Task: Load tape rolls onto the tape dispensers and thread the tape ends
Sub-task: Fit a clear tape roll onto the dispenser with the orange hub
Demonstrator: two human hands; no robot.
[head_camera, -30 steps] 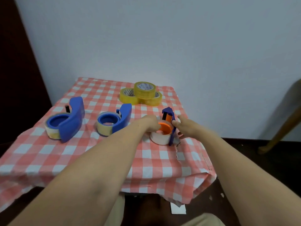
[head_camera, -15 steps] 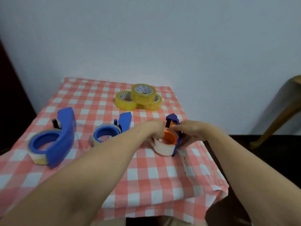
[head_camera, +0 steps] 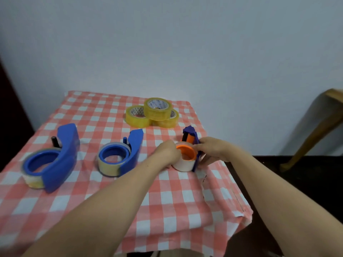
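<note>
The purple-and-orange dispenser lies on its side near the counter's right edge, its long axis running away from the person — the cutter end points toward the wall, the orange hub with a pale tape roll faces up at the near end. The left hand is curled against the roll's left side; the right hand grips the dispenser's purple frame from the right. Left of them, two blue dispensers, each loaded with a clear roll, lie side by side, handles angled toward the wall. Behind, three yellow tape rolls sit stacked — one atop two. A checked cloth covers the counter.
</note>
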